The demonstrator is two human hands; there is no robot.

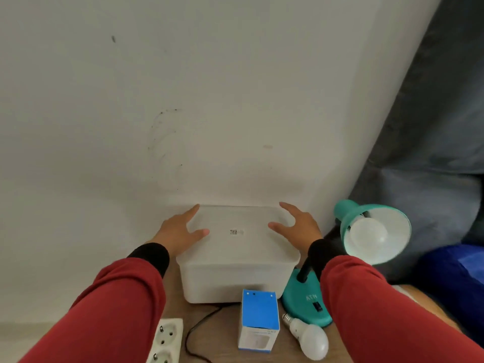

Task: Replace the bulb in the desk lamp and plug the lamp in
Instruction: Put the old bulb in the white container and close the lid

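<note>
A teal desk lamp (pixel 309 299) stands at the right of a small wooden table, its shade (pixel 392 247) tilted toward me with a white bulb (pixel 368 233) screwed in. A loose white bulb (pixel 310 337) lies on the table in front of the lamp base. Beside it stands a blue and white bulb box (pixel 259 320). A white power strip (pixel 167 339) sits at the front left, and a black cord (pixel 199 326) runs across the table. My left hand (pixel 178 234) and my right hand (pixel 298 226) rest with spread fingers on the lid of a white plastic container (pixel 235 273).
The container stands against a white wall (pixel 183 100). A grey curtain (pixel 432 127) hangs at the right, with something dark blue (pixel 453 276) below it. The wooden table (pixel 225 334) is small and crowded.
</note>
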